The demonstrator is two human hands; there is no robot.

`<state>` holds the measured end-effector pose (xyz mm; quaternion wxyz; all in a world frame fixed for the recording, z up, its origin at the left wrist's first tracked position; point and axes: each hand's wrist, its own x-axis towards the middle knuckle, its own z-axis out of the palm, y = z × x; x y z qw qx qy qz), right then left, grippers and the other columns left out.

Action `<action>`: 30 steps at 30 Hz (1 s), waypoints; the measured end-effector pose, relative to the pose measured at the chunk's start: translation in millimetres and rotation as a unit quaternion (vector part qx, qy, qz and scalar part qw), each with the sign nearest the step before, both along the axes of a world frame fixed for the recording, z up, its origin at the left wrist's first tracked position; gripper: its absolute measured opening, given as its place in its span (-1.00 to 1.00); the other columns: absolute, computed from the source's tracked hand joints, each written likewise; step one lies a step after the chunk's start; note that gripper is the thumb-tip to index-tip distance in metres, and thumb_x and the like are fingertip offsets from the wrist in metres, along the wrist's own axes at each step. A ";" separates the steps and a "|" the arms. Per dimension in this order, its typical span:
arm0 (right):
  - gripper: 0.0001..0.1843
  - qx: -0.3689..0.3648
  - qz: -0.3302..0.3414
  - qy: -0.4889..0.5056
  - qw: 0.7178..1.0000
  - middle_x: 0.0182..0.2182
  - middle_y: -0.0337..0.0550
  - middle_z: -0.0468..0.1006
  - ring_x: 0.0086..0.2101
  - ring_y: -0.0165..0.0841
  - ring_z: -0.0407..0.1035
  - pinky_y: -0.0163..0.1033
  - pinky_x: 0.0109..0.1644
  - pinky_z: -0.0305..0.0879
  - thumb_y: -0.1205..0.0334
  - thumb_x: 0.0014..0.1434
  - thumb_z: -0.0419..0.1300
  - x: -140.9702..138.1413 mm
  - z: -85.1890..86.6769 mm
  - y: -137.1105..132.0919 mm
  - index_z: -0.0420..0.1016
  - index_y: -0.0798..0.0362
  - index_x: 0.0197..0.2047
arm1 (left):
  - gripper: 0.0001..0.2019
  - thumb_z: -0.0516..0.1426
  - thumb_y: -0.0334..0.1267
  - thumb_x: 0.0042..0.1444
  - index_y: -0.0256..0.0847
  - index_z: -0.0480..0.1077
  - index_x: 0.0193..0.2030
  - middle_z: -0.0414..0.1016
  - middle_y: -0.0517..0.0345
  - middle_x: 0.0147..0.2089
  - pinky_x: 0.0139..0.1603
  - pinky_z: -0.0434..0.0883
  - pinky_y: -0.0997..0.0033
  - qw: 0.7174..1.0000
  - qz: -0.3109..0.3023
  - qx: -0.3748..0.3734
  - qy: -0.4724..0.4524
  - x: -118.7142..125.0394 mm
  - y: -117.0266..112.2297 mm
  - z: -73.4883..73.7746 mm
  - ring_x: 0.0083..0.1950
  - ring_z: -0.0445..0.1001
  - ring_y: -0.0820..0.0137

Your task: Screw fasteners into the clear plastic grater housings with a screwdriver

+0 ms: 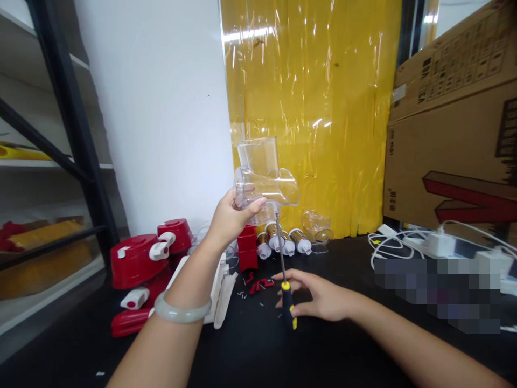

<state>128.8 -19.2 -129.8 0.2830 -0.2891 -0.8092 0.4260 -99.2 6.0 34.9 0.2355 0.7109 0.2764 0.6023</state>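
My left hand (239, 214) grips a clear plastic housing (269, 186) raised above the table, with a square funnel-like opening pointing up and a round barrel lying sideways. In my right hand (319, 296) is a screwdriver (287, 302) with a black and yellow handle, the thumb on one side and the fingers partly hidden behind. Its shaft points upward, and the tip meets the underside of the housing or lies just in front of it. Small red parts (258, 286) and several loose screws (242, 295) are scattered on the table between my arms.
Red housings (135, 261) with white fittings stand at left, beside white plastic parts (220, 293). Behind are a red box-like part (247, 248), patterned drums (299, 241) and another clear housing (317, 226). White cables (398, 245) and a large carton (452, 124) occupy the right.
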 end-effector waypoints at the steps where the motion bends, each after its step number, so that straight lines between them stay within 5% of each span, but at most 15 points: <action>1: -0.24 0.007 -0.024 -0.012 1.000 -0.06 -0.11 0.63 0.00 -0.14 0.53 0.03 0.19 0.39 0.14 0.08 0.50 -1.3 -1.6 1.1 0.35 -0.01 0.30 | -0.45 0.40 0.11 -0.07 -0.23 0.48 -0.06 0.67 -0.12 -0.02 0.06 0.56 0.10 1.000 0.000 -0.002 -0.001 0.0 -0.3 0.1 0.01 0.63 0.11; 5: -0.17 0.045 -0.084 -0.038 0.995 0.03 -0.06 0.58 0.04 -0.09 0.48 0.04 0.22 0.37 0.06 -0.12 0.62 -4.4 -4.7 2.9 0.46 0.02 0.18 | -0.42 0.40 0.12 -0.09 -0.25 0.48 -0.06 0.67 -0.13 -0.03 0.08 0.55 0.08 1.000 -0.001 -0.003 -0.002 -0.4 -1.7 1.2 0.01 0.63 0.10; 8: -0.13 0.014 -0.021 -0.002 1.000 0.21 0.02 0.50 0.22 -0.07 0.40 0.09 0.36 0.26 0.09 -0.03 0.58 -1.2 -2.3 1.0 0.37 -0.01 0.29 | -0.42 0.41 0.12 -0.11 -0.25 0.48 -0.07 0.66 -0.13 -0.03 0.07 0.55 0.10 1.000 0.009 0.005 0.001 -0.8 -1.6 1.9 0.00 0.63 0.10; 11: -0.17 -0.038 0.053 0.031 0.997 0.13 0.02 0.58 0.21 -0.12 0.44 0.10 0.34 0.29 0.14 0.14 0.46 -0.5 -1.6 -0.3 0.24 -0.02 0.39 | -0.41 0.41 0.13 -0.13 -0.24 0.48 -0.07 0.65 -0.12 -0.02 0.07 0.55 0.10 1.000 0.013 0.011 -0.004 -0.9 -0.4 1.8 0.01 0.62 0.10; 14: -0.19 -0.032 -0.003 0.011 0.999 0.00 -0.06 0.63 0.07 -0.10 0.53 0.07 0.25 0.38 0.11 0.02 0.54 -4.3 -2.7 -0.7 0.36 -0.01 0.29 | -0.41 0.42 0.14 -0.14 -0.23 0.49 -0.08 0.65 -0.10 -0.03 0.06 0.55 0.10 1.000 0.011 0.009 -0.005 -0.8 -0.1 1.5 0.00 0.62 0.11; 17: -0.17 0.017 -0.069 -0.023 0.997 0.11 -0.03 0.56 0.12 -0.06 0.47 0.06 0.29 0.34 0.07 -0.12 0.62 -4.4 -1.2 -2.0 0.45 0.00 0.19 | -0.42 0.41 0.13 -0.14 -0.22 0.48 -0.09 0.65 -0.09 -0.05 0.04 0.57 0.11 1.000 0.014 0.009 -0.003 -0.7 -1.0 2.0 -0.02 0.63 0.11; 20: -0.20 0.014 -0.006 -0.003 1.000 0.23 0.02 0.48 0.24 -0.10 0.38 0.06 0.36 0.26 0.09 0.07 0.51 0.7 0.8 -2.4 0.33 -0.02 0.31 | -0.43 0.41 0.12 -0.15 -0.22 0.47 -0.10 0.66 -0.08 -0.09 0.03 0.58 0.12 1.000 0.017 0.006 -0.001 -0.5 -1.7 2.4 -0.03 0.64 0.11; 23: -0.25 -0.020 0.032 0.013 0.999 0.05 -0.04 0.61 0.13 -0.15 0.49 0.05 0.28 0.34 0.13 0.16 0.43 2.2 -0.8 -0.4 0.28 -0.01 0.35 | -0.43 0.41 0.11 -0.14 -0.22 0.47 -0.09 0.66 -0.09 -0.07 0.05 0.58 0.13 1.000 0.017 0.003 -0.001 0.1 -1.3 2.0 -0.01 0.64 0.10; 26: -0.25 0.006 -0.047 -0.025 0.999 -0.13 -0.12 0.63 -0.04 -0.11 0.55 0.05 0.19 0.40 0.08 -0.03 0.56 -1.8 -2.1 -0.4 0.44 0.03 0.19 | -0.43 0.42 0.11 -0.13 -0.22 0.48 -0.07 0.66 -0.09 -0.03 0.07 0.57 0.15 1.000 0.014 0.007 -0.004 0.3 -0.5 1.3 0.02 0.64 0.10; 30: -0.20 0.026 -0.039 -0.028 0.999 0.16 0.01 0.51 0.19 -0.05 0.42 0.09 0.35 0.27 0.10 -0.05 0.57 -1.5 2.2 -4.7 0.42 0.01 0.23 | -0.41 0.41 0.15 -0.11 -0.23 0.48 -0.06 0.66 -0.11 -0.03 0.07 0.57 0.15 1.000 0.016 0.014 0.006 -1.3 -0.5 1.3 0.01 0.63 0.11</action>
